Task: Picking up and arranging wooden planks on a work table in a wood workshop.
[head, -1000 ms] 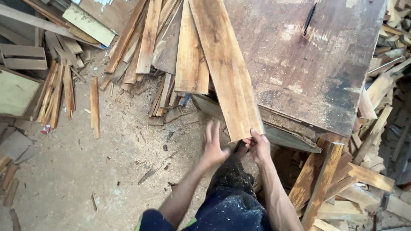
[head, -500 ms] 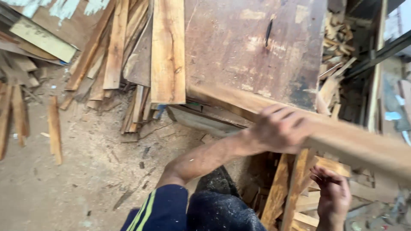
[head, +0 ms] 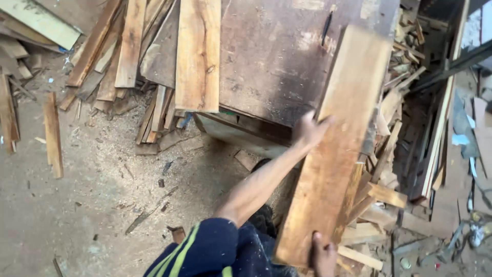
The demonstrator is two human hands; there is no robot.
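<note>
While both hands carry one long plank point(head: 338, 149), it lies tilted across the dark tabletop's point(head: 271, 56) 4 o'clock edge. Left hand point(head: 310, 129) grips its left edge at mid-length, fingers curled on. Right hand point(head: 323, 254) pinches the near end. At 10 o'clock, a board pile point(head: 154, 61), too many to count. Scrap offcuts point(head: 379, 200) crowd 3 o'clock. Sawdust floor point(head: 77, 205) at 8.

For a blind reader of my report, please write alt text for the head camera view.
A person holds a long wooden plank with both hands, the left hand on its left edge and the right hand at its near end. Behind it stands a dark worn table, with stacked boards and a sawdust-covered floor to the left.
</note>
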